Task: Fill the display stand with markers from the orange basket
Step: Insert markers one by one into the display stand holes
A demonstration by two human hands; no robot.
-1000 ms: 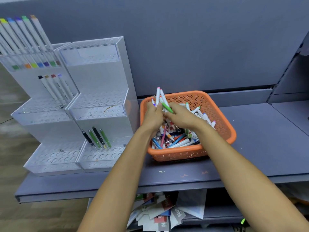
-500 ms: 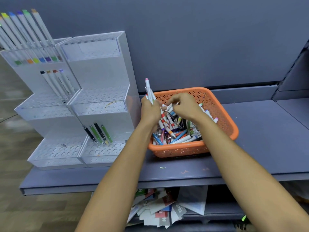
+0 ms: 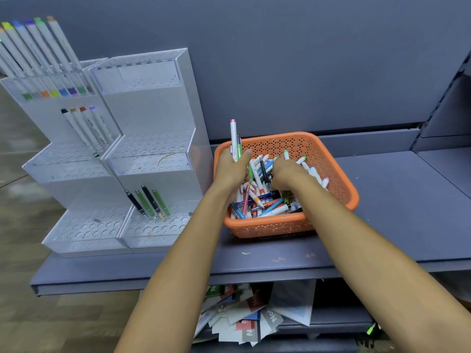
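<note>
Gripping a few markers [image 3: 233, 135] upright, a pink-capped one tallest, the left hand [image 3: 230, 170] clamps its fingers round them above the orange basket [image 3: 340, 171]. The right hand [image 3: 286, 173] curls its fingers down into the loose markers [image 3: 265, 205] in the basket, and whether they hold one is unclear. The display stand [image 3: 150, 118] sits left of both hands.

Grey shelf [image 3: 382, 200], grey back panel [image 3: 305, 59], loose printed cards [image 3: 249, 319] beneath, wooden floor [image 3: 25, 289]
</note>
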